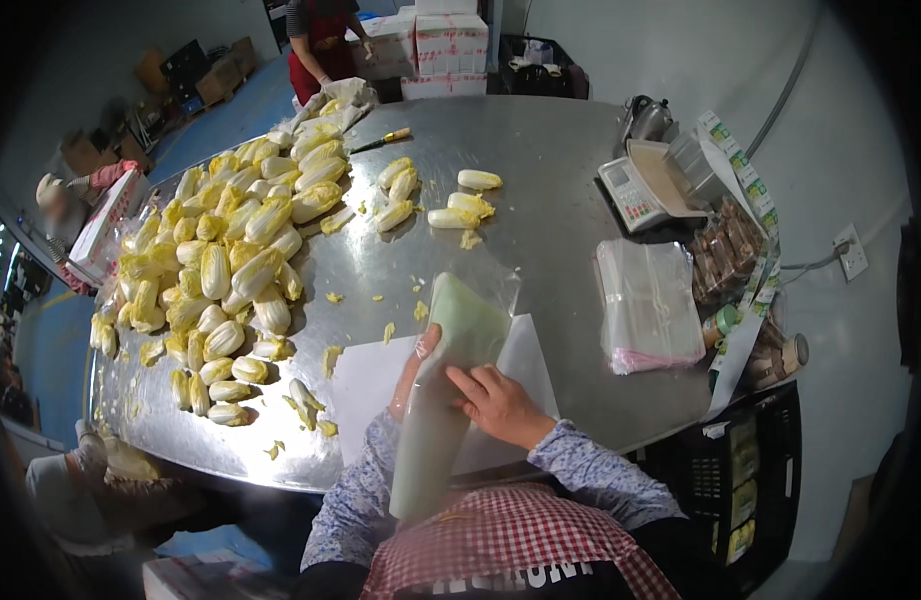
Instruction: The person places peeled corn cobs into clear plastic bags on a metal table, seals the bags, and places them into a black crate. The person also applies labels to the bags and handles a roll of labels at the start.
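My left hand [414, 367] grips a clear plastic bag [498, 289] from its left side, thumb in front. Inside or against the bag is a pale green, soft-looking sheet [449, 337], whose lower end hangs toward my apron. The fingertips of my right hand [498, 401] rest against the bag's right side; whether they pinch it is hard to tell. Beneath both hands lies white paper [370, 382] on the steel table [550, 172]. Small napa cabbages [235, 247] are heaped to the left. Several more trimmed cabbages [464, 202] lie beyond the bag.
A stack of flat plastic bags [648, 307] lies right, near a weighing scale [629, 195] and a roll of printed labels [745, 176]. A knife [385, 140] rests at the far side. Co-workers [318, 45] stand beyond the table and at left. A black crate [760, 465] stands right.
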The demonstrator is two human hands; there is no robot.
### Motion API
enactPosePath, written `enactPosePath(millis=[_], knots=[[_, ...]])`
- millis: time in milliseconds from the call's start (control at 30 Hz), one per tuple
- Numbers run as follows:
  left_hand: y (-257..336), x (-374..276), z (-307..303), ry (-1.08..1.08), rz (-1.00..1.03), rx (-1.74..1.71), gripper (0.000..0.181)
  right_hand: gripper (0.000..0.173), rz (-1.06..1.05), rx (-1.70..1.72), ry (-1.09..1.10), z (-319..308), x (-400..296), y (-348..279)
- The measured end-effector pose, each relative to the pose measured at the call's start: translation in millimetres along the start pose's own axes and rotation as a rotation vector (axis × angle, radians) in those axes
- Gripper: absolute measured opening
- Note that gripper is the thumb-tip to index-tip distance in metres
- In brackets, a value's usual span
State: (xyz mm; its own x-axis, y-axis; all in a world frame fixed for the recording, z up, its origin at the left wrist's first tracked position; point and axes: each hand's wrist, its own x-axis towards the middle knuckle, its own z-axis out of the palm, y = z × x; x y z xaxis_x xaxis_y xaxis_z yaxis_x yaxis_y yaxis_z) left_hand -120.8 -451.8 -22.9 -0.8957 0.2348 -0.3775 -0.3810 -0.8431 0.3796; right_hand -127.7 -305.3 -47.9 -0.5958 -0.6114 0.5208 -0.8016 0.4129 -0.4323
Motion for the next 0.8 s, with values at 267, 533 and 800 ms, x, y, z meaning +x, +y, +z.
enactPosePath(millis=[267, 533, 800], knots=[[-5.4, 29.1, -20.1, -0.020, 0.098, 0.048, 0.047, 0.040, -0.179, 0.352, -0.081, -1.1, -14.5, -52.4], [-14.5, 11.2, -21.0, -0.225, 0.324, 1.251, 0.039, 0.037, -0.078, 0.574, 0.050, -6.6, -23.3, -68.7], [15.0, 54.8, -21.2, -0.720, -0.469, 1.648, 0.036, 0.086, -0.196, 0.378, -0.046, -52.6, -26.6, -4.6]])
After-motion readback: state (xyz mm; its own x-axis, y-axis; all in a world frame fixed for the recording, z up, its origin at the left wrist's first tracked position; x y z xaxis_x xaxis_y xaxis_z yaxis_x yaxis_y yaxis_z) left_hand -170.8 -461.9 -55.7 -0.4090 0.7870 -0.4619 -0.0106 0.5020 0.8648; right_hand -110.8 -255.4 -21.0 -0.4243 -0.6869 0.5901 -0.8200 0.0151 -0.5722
